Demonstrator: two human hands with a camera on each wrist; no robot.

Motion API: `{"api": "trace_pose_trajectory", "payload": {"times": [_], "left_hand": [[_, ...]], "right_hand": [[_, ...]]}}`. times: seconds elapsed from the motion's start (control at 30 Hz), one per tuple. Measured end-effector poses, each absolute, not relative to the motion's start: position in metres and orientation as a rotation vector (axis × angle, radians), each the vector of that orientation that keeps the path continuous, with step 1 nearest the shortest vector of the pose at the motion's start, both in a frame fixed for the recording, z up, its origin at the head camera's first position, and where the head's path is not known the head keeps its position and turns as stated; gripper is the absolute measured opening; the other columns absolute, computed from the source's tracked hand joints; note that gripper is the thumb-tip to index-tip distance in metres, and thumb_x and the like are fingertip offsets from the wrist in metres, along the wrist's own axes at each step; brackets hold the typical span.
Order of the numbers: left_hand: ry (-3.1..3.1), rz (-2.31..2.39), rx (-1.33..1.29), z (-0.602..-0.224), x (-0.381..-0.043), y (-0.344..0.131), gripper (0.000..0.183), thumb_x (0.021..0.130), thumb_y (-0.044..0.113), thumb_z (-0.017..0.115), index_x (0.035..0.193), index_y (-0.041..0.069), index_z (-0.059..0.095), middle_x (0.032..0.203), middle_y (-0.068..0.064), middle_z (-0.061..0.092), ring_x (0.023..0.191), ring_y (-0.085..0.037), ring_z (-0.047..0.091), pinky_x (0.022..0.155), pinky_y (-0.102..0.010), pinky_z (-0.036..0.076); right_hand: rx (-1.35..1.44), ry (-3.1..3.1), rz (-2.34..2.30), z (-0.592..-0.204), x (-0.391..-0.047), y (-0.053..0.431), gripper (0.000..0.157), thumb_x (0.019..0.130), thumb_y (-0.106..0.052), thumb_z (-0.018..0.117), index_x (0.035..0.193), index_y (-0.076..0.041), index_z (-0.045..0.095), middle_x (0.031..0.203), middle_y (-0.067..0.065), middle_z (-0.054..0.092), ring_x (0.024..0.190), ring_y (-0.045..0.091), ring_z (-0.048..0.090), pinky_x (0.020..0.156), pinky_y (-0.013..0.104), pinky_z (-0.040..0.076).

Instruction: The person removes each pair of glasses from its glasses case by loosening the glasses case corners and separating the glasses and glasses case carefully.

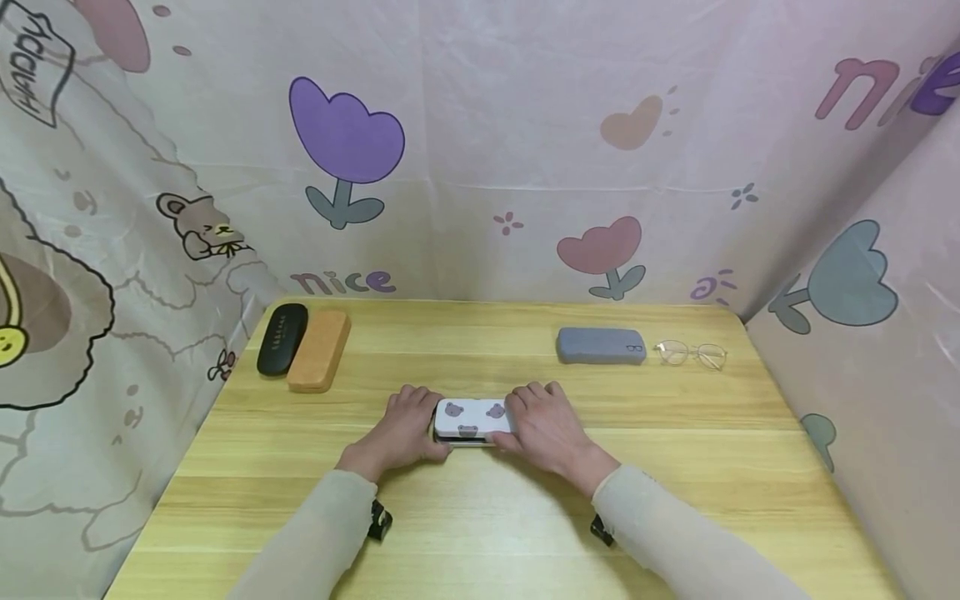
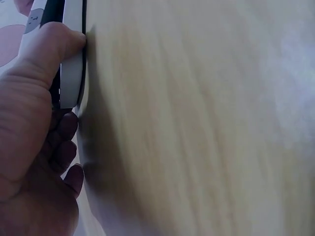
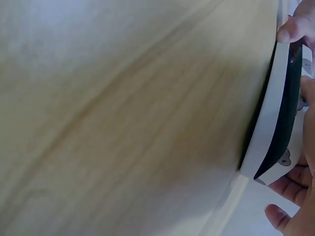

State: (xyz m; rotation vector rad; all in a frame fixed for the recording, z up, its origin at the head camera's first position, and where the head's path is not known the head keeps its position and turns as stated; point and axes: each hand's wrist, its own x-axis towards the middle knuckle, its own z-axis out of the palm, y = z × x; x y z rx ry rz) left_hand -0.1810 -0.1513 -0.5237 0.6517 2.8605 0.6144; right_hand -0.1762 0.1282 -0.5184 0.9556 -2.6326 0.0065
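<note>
A white glasses case [image 1: 468,418] with bear prints lies near the middle of the table, its lid parted a little from the base along the front. My left hand [image 1: 408,427] grips the left end; in the left wrist view the thumb [image 2: 59,42] presses the base's front edge and the fingers curl round the end. With my right hand [image 1: 550,427] I hold the lid's right end, thumb at the front. The right wrist view shows the dark gap [image 3: 283,123] between lid and base [image 3: 263,128].
At the back left a black glasses case [image 1: 282,339] lies beside an orange-tan case [image 1: 319,351]. A grey-blue glasses case [image 1: 602,346] lies at the back right, with thin-framed glasses [image 1: 692,354] to its right. Patterned cloth [image 1: 465,150] hangs behind the wooden table [image 1: 480,533].
</note>
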Motion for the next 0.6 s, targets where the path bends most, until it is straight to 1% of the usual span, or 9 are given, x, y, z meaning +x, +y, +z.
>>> {"api": "trace_pose_trajectory", "payload": {"times": [0.2,0.27,0.4,0.47,0.6], "left_hand": [[2.848,0.651,0.633,-0.521,-0.182,-0.151,0.077,0.074,0.040,0.089,0.135,0.003,0.061,0.125,-0.009,0.064,0.117,-0.029,0.048,0.102,-0.047,0.038],[2.839,0.665,0.626,-0.521,-0.182,-0.151,0.077,0.074,0.040,0.090,0.135,0.003,0.061,0.126,-0.008,0.064,0.117,-0.029,0.048,0.102,-0.047,0.037],[2.814,0.695,0.616,-0.521,-0.182,-0.150,0.076,0.075,0.039,0.090,0.136,0.004,0.061,0.125,-0.007,0.064,0.115,-0.028,0.047,0.101,-0.047,0.036],[2.806,0.721,0.606,-0.521,-0.182,-0.150,0.075,0.074,0.037,0.091,0.134,0.003,0.061,0.122,-0.007,0.064,0.113,-0.027,0.046,0.101,-0.048,0.036],[2.807,0.730,0.590,-0.525,-0.181,-0.150,0.077,0.074,0.040,0.091,0.133,0.000,0.061,0.121,-0.006,0.064,0.114,-0.026,0.046,0.102,-0.047,0.036]], "right_hand": [[0.975,-2.642,0.033,-0.518,-0.181,0.130,0.058,0.099,-0.066,0.058,0.106,-0.009,0.069,0.110,0.008,0.073,0.102,0.026,0.065,0.085,0.041,0.046],[0.980,-2.649,0.045,-0.518,-0.183,0.131,0.059,0.100,-0.066,0.057,0.109,-0.010,0.070,0.111,0.009,0.074,0.104,0.026,0.065,0.086,0.041,0.046],[0.983,-2.710,0.084,-0.515,-0.187,0.133,0.064,0.103,-0.068,0.048,0.114,-0.009,0.072,0.115,0.008,0.074,0.108,0.026,0.065,0.090,0.041,0.045],[0.939,-2.758,0.183,-0.512,-0.191,0.132,0.062,0.104,-0.065,0.048,0.112,-0.009,0.073,0.107,0.007,0.076,0.101,0.026,0.067,0.087,0.042,0.045],[0.770,-2.801,0.415,-0.506,-0.203,0.129,0.052,0.105,-0.055,0.057,0.112,-0.005,0.071,0.083,0.007,0.075,0.077,0.026,0.070,0.081,0.045,0.049]]}}
